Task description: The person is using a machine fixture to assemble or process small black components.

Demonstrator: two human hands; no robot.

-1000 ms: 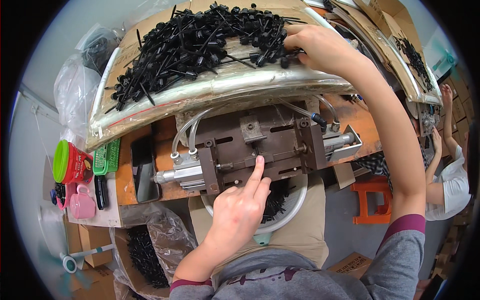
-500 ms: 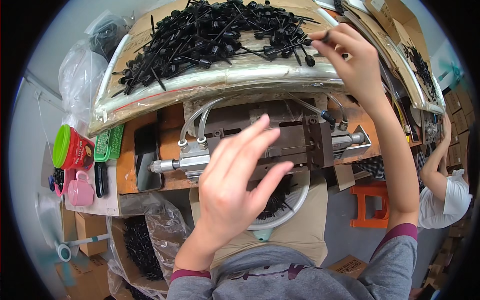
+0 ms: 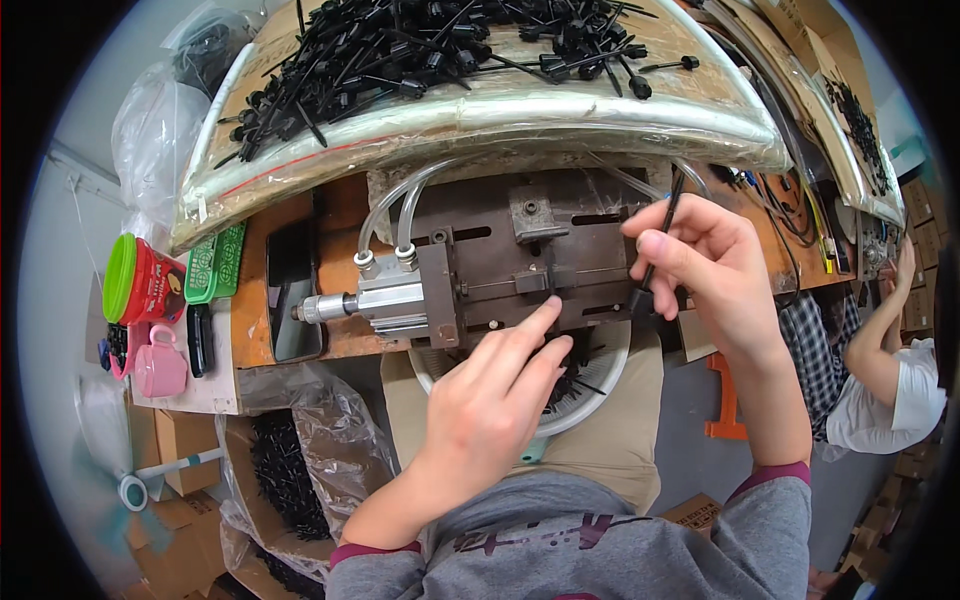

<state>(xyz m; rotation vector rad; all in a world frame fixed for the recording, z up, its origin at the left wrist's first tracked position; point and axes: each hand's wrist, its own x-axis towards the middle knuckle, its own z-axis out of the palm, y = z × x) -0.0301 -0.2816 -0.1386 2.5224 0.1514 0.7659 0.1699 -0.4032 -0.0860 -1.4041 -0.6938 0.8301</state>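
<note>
Between its thumb and fingers, my right hand (image 3: pixel 715 270) pinches a thin black plastic stem with a wider head (image 3: pixel 640 298), held upright over the right end of a dark metal fixture (image 3: pixel 390 215). My left hand (image 3: pixel 485 405) is at the fixture's front edge with fingers stretched out. Its index fingertip is at the lower end of a black piece (image 3: pixel 549 268) in the small central block; whether it presses on it I cannot tell. A silver air cylinder (image 3: pixel 393 312) with clear hoses sits on the fixture's left side.
A pile of black stemmed parts (image 3: pixel 390 50) lies on the plastic-edged cardboard tray (image 3: pixel 450 125) behind the fixture. A white basket (image 3: pixel 612 395) with black pieces is on my lap. A phone (image 3: pixel 292 290), pink cup (image 3: pixel 160 365) and green basket (image 3: pixel 215 265) stand left. Another person (image 3: pixel 890 390) works at far right.
My right hand has come from the pile down to the fixture with the black stemmed part. My left hand has lowered, its index fingertip now at the central block.
</note>
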